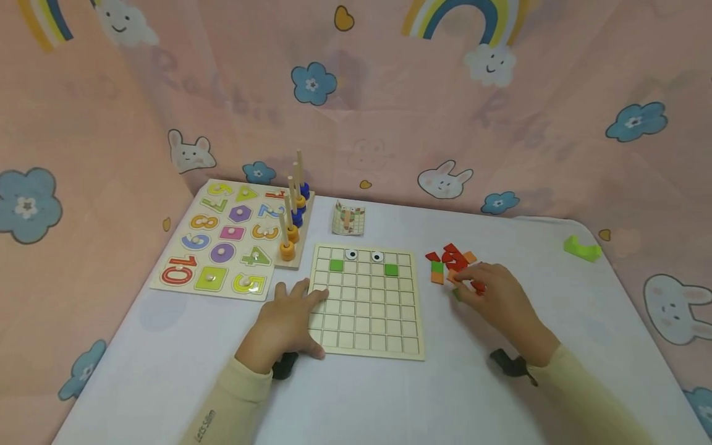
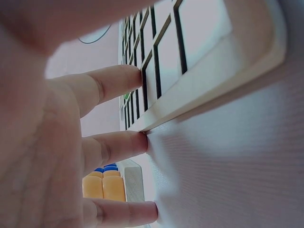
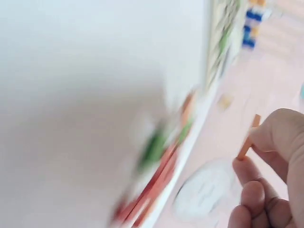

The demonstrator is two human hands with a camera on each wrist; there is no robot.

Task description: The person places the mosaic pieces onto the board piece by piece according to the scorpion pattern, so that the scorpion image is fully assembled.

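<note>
A wooden grid board (image 1: 363, 315) lies flat on the table. Spread fingers of the left hand (image 1: 283, 318) rest along its left edge, some on the board and some on the cloth beside it. Two green square tiles (image 1: 336, 265) and two round eye pieces (image 1: 351, 254) sit in the board's upper rows. To the right of the board, the right hand (image 1: 503, 300) pinches a thin orange tile (image 3: 249, 137) between thumb and forefinger. It hovers over a loose pile of red pieces (image 1: 455, 256) with several green and orange tiles, partly hiding them.
At the back left lies a number and shape puzzle board (image 1: 194, 250), with a peg stand of blue and orange rings (image 1: 293, 228) at its right side. A small patterned card (image 1: 348, 219) lies behind the grid board. A lime green arched piece (image 1: 582, 248) is far right.
</note>
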